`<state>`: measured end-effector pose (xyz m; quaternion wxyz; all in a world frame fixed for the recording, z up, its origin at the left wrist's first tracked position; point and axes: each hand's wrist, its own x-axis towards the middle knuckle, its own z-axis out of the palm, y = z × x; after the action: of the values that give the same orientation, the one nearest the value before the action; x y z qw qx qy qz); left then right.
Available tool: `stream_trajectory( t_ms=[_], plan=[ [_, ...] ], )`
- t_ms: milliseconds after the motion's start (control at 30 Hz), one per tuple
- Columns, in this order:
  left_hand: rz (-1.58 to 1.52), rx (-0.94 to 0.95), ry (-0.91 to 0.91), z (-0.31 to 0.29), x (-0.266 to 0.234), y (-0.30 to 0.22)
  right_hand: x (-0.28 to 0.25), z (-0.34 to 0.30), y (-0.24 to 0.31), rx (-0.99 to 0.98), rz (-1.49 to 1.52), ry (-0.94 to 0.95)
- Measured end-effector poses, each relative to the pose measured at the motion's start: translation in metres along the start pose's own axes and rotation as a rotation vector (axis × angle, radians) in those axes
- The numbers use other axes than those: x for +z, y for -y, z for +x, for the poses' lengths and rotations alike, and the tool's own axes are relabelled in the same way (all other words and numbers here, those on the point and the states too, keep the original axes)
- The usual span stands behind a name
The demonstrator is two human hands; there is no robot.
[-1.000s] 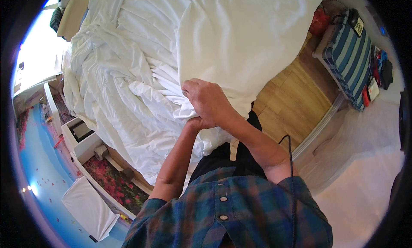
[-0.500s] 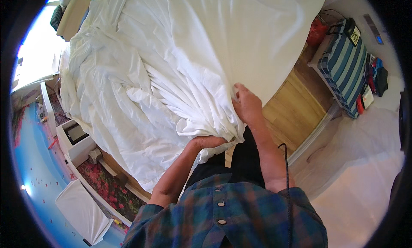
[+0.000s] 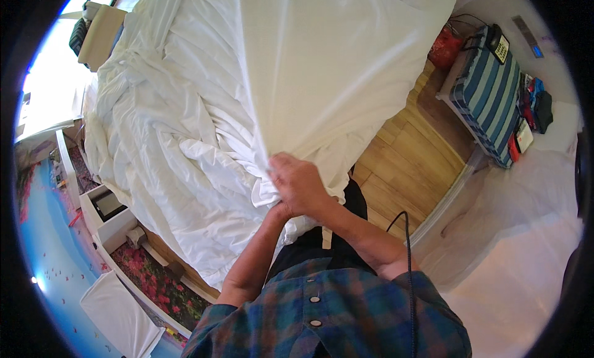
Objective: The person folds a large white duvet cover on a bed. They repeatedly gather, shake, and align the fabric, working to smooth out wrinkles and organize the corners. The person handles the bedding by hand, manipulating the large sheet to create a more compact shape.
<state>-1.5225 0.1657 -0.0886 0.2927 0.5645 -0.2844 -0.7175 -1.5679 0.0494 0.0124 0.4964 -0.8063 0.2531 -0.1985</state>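
Note:
A large white duvet cover (image 3: 322,67) spreads over the bed, smooth and taut at the upper right, deeply wrinkled and puffy at the left. At its near edge, close to my waist, my left hand (image 3: 283,212) is closed round the gathered cloth. Most of its fingers are hidden by the cloth and my other hand. Just above it, my right hand (image 3: 301,183) crosses over and pinches a fold, drawing the smooth part tight. A short tan strip (image 3: 327,237) hangs below the bunched cloth against my dark trousers.
Right of the bed lies a wooden floor (image 3: 396,172), with a striped cushioned seat (image 3: 486,92) and a red bag (image 3: 445,47) beyond. Low white furniture with an open compartment (image 3: 108,203) lines the left. A black cable (image 3: 409,265) hangs by my right arm.
My right hand has moved left, from the cloth's right edge to over my left hand, pulling the fold with it. The smooth area now reaches further left, and more floor shows.

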Motion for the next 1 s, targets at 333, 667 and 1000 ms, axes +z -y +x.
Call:
stream_trajectory(
  t_ms=[333, 667, 1000],
  plan=[
    [0.087, -0.003, 0.043, -0.004, -0.007, 0.014, -0.009, 0.002, -0.002, -0.003, -0.158, 0.058],
    [0.22, -0.133, 0.043, -0.033, -0.001, -0.064, -0.051, -0.032, -0.116, 0.641, -0.059, 0.135],
    [0.17, -0.124, -0.039, -0.028, 0.013, -0.064, -0.003, -0.054, -0.134, 0.514, 0.674, 0.095]
  ],
)
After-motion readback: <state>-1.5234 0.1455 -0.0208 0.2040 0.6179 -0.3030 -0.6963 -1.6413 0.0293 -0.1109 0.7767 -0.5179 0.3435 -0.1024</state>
